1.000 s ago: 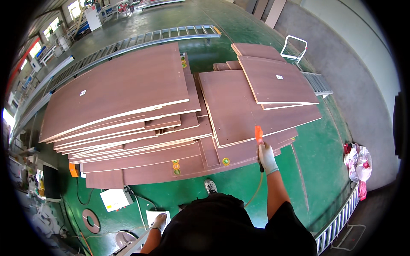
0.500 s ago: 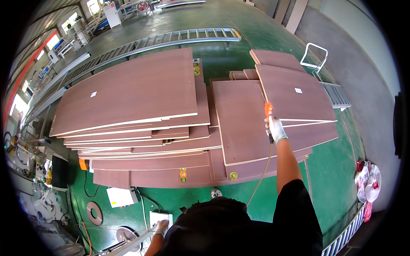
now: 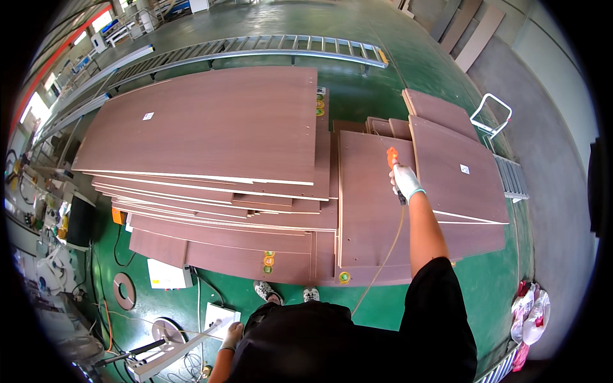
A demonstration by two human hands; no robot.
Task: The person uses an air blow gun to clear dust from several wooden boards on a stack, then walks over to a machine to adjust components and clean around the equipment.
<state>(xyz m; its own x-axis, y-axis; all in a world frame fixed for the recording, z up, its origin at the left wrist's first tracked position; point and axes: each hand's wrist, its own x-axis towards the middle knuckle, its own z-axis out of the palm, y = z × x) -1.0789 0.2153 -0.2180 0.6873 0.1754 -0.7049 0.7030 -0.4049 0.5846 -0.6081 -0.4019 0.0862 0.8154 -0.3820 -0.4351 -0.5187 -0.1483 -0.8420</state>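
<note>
My right hand (image 3: 407, 180), in a pale work glove, grips an air blow gun (image 3: 392, 155) with an orange body and a thin nozzle pointing away from me. A thin tan hose (image 3: 387, 260) trails from its lower end toward my body. Beneath it lies a brown panel (image 3: 367, 210), close to the left edge of another raised brown panel (image 3: 456, 169) with a white label. My left hand (image 3: 232, 336) hangs low, fingers curled, beside a white plate (image 3: 220, 319) and a metal arm; whatever it may hold is hidden.
Stacked brown panels (image 3: 211, 127) fill the left, with a roller conveyor (image 3: 255, 48) behind. A white-handled cart (image 3: 490, 115) stands far right; plastic bags (image 3: 531, 313) lie near right. A white box (image 3: 167, 274), cables and a brown tape roll (image 3: 124, 292) are on the green floor.
The view has shifted, so the panels sit farther right in it. My right hand has moved left with the blow gun, off the raised panel's edge and over the lower panel. Both my shoes now show.
</note>
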